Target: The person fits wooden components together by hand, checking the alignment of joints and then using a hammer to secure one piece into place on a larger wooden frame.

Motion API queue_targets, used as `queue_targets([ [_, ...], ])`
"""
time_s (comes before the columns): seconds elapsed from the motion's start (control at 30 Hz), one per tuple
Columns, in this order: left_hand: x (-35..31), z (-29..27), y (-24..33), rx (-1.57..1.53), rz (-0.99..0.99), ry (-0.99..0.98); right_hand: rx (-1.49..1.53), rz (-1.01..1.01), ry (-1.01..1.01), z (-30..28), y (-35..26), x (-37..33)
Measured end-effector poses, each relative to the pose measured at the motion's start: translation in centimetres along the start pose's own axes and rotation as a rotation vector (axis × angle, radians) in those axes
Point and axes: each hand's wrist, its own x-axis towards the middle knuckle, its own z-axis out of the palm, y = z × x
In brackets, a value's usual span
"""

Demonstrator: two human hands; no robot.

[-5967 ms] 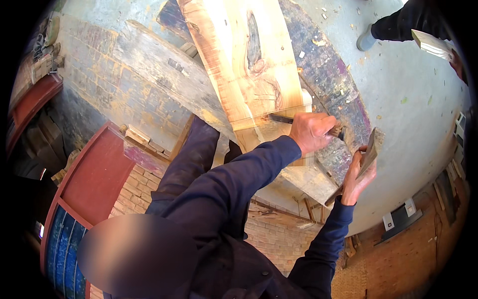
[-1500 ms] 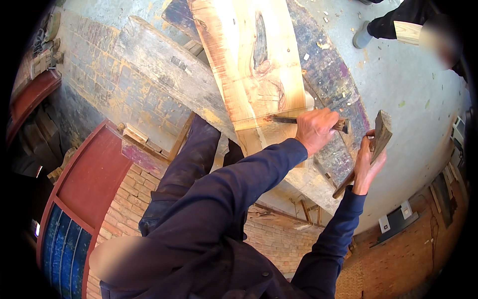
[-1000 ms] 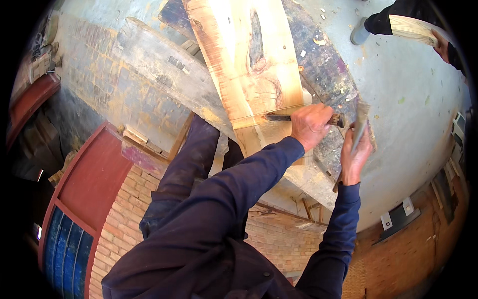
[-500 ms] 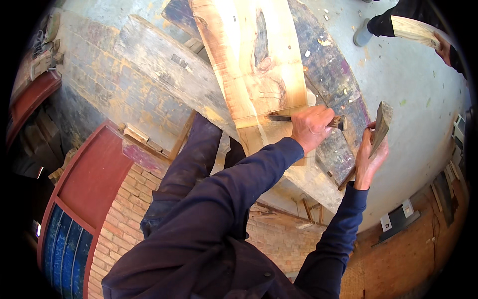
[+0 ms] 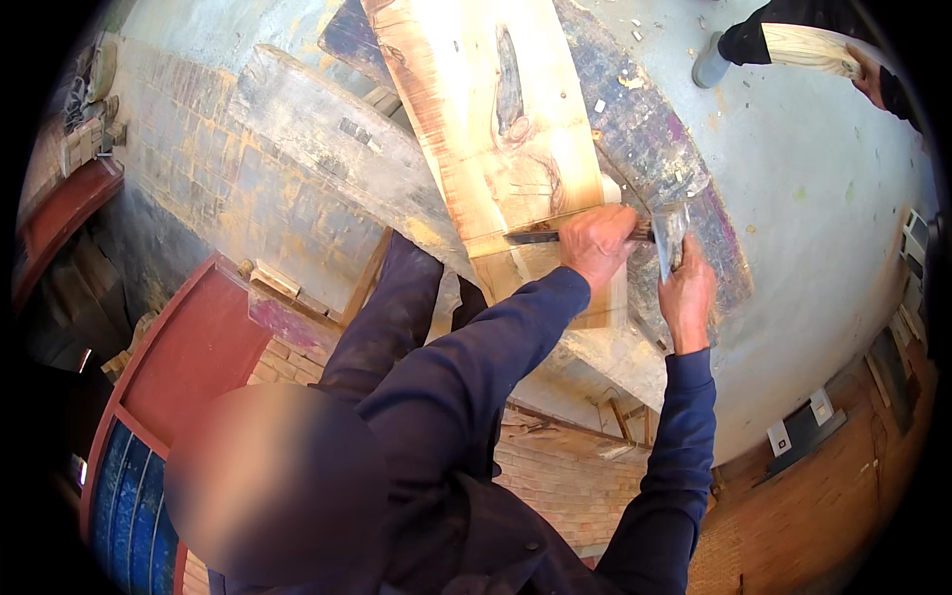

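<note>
My left hand (image 5: 597, 244) is closed around the handle of a chisel (image 5: 534, 237), which lies low across the end of a thick wooden slab (image 5: 555, 119). The blade points left, along a cut line on the slab. Just right of that hand, my right hand (image 5: 688, 294) grips a hatchet (image 5: 669, 236), its head at the butt end of the chisel's handle. The hatchet's head is slightly smeared, and whether it touches the handle I cannot tell. My fingers hide most of both handles.
Beneath the slab is a worn, paint-stained bench (image 5: 654, 109) with wood chips on it. A weathered plank (image 5: 327, 139) lies to the left. Another person's hand (image 5: 869, 75) holds a pale board (image 5: 808, 50) at far right. A blurred round patch covers the lower left.
My right hand has swung the hatchet left, up to the chisel's handle end. My left hand keeps its grip on the chisel; slab and hand appear slightly further left in the view.
</note>
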Motion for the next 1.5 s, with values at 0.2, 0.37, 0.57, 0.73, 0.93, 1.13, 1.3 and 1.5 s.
queue_targets([
  [0.2,-2.0,-3.3,0.1,-0.024,0.073,-0.238,0.326,0.076,0.081,3.3,3.5,-5.4],
  [0.37,-7.9,-11.3,1.4,0.006,0.058,-0.783,1.147,0.611,-0.202,4.1,1.6,-14.9],
  [0.57,-11.8,-17.3,-2.5,0.293,0.148,-1.231,1.318,0.840,-0.278,10.4,0.6,-27.3],
  [0.73,-11.9,-19.7,-3.8,0.438,0.268,-1.282,1.625,1.126,-0.229,15.2,-2.4,-38.6],
  [0.93,-12.1,-22.9,-5.9,0.706,0.384,-1.356,1.791,1.375,-0.234,19.3,-7.4,-48.2],
  [1.13,-12.8,-23.1,-6.9,0.831,0.419,-1.409,2.095,1.647,-0.010,30.2,-7.0,-52.0],
  [1.3,-14.0,-21.3,-6.9,0.899,0.457,-1.497,2.193,1.673,0.228,34.0,-4.6,-54.8],
  [1.5,-17.0,-17.9,-3.4,0.939,0.573,-1.560,2.205,1.649,0.346,38.1,-1.5,-56.6],
])
